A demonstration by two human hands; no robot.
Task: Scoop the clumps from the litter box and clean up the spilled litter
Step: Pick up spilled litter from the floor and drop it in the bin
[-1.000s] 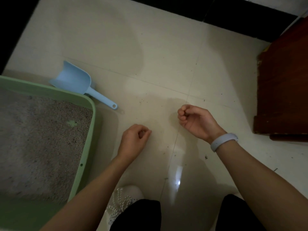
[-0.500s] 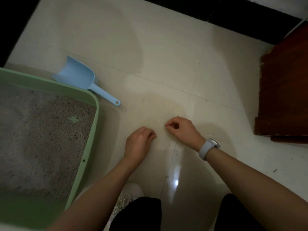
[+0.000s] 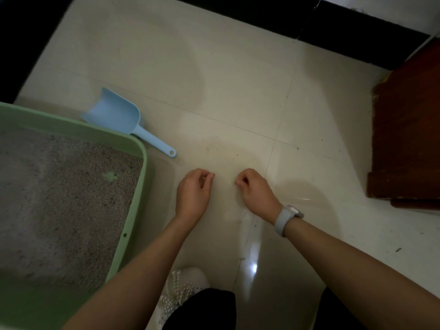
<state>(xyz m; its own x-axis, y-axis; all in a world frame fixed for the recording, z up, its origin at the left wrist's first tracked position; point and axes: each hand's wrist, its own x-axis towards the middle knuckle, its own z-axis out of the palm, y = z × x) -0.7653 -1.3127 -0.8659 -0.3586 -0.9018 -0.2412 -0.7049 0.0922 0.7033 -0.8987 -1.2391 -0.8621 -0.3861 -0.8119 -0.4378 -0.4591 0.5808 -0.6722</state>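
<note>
Fingers [image 3: 209, 178] right of litter box [image 3: 133, 210]

1 green litter box [image 3: 133, 144] w/ grey litter, 1 blue scoop [image 3: 119, 115] on floor, 2 hands: left hand [image 3: 194, 195], right hand [image 3: 256, 190], 1 grey wristband [image 3: 284, 217], 1 white beaded shoe [image 3: 183, 289], 1 brown wooden furniture pc [image 3: 404, 129], scattered dark litter specks, uncounted

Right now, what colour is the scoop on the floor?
Light blue. The scoop shows best in the head view, beside the box.
</note>
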